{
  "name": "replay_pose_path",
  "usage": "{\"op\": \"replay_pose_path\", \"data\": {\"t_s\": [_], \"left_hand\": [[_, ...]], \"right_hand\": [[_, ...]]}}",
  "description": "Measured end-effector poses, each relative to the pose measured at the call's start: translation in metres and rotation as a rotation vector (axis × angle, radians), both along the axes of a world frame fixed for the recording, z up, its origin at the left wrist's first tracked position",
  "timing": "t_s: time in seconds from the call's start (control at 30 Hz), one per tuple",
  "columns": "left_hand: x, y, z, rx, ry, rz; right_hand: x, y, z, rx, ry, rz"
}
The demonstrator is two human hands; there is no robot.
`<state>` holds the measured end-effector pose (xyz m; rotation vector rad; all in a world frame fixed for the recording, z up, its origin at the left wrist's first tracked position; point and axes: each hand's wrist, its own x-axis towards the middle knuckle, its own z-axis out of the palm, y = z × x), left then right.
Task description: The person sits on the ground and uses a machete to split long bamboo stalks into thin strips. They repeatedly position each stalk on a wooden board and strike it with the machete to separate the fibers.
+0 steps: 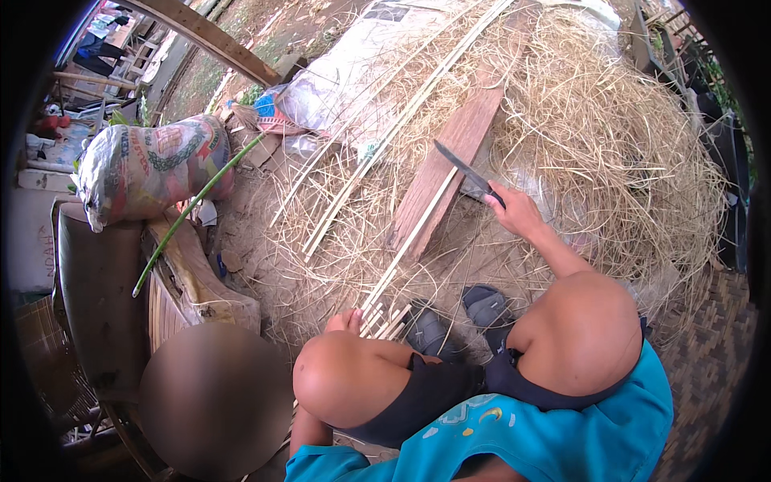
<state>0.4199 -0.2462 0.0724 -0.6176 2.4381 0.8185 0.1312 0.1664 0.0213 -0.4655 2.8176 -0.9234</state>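
My right hand [518,210] is closed round the black handle of a long knife [459,164]. Its dark blade slants up and left over a worn wooden plank [443,173] and meets the upper end of a thin pale bamboo strip [409,241], which lies across the plank. Down by my left knee, my left hand [344,321] grips the strip's lower end; the knee hides part of this hand. Several short strip ends [387,323] stick out beside it, and I cannot tell whether the hand holds those too.
A large heap of curly shavings [610,136] spreads at the right. Longer pale strips [377,153] lie left of the plank. Further left are a stuffed sack [157,169] and a green stalk [197,201]. My sandalled feet [438,331] rest below the plank. A blurred patch covers the lower left.
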Motion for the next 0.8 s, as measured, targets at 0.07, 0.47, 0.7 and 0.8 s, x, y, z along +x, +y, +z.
{"op": "replay_pose_path", "data": {"t_s": [0.07, 0.47, 0.7, 0.8], "left_hand": [[0.063, -0.028, 0.006, -0.066, -0.066, 0.008], [-0.155, -0.106, 0.037, -0.421, -0.176, -0.480], [-0.316, -0.146, -0.088, -0.420, 0.099, -0.454], [-0.350, -0.092, -0.140, -0.423, 0.209, -0.432]], "right_hand": [[0.003, -0.007, -0.024, -0.071, -0.030, -0.034], [0.031, -0.012, -0.037, -0.181, -0.216, -0.107], [0.045, -0.004, -0.079, -0.199, -0.010, -0.067], [0.046, 0.014, -0.076, -0.104, -0.156, -0.129]]}}
